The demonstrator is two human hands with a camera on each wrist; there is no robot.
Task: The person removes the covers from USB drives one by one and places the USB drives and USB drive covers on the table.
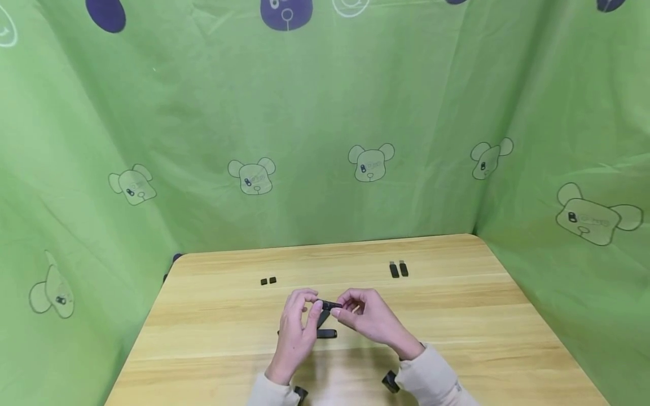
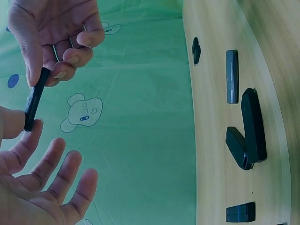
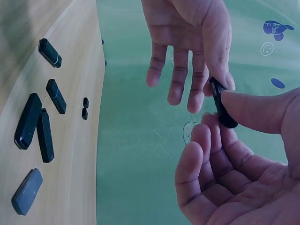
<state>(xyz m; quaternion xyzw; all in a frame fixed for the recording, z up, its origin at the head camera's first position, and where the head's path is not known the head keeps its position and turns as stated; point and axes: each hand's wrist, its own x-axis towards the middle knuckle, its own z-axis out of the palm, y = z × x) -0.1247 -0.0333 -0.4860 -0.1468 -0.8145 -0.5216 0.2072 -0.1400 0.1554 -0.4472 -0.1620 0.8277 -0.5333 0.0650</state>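
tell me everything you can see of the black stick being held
The stick is slim, black and smooth, plastic-looking. It is held clear of the table, nearly level in the head view, one end pinched by the left hand, the other by the right hand. Both partly hide its ends, leaving details unclear.

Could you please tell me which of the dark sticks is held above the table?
The dark stick pinched between the left hand and the right hand; the other dark sticks lie on the table.
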